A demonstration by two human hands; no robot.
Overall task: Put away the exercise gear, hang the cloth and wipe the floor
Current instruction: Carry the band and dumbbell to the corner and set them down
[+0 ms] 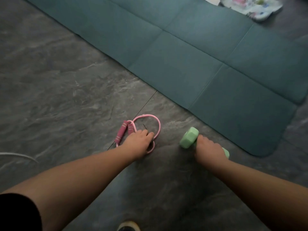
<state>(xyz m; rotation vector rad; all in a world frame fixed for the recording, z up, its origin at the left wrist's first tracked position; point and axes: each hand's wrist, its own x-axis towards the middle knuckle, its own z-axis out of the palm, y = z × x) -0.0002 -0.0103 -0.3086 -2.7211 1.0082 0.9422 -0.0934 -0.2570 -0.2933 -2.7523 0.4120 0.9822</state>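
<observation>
A pink resistance band [157, 124] with two darker pink padded handles [121, 131] lies coiled on the grey stone floor. My left hand [139, 142] is down on its loops with the fingers curled over the tubing. To the right, my right hand [209, 148] grips the handle of a light green dumbbell [190, 137] that sits on the floor; one head shows fully, the other peeks out behind my wrist. A floral white cloth [255, 7] lies at the top right, partly on the teal exercise mat [191, 52].
The teal mat runs diagonally across the upper frame, its near corner just right of the dumbbell. A pale cord [20, 155] lies on the floor at the left edge. The toe of a shoe [129, 226] shows at the bottom.
</observation>
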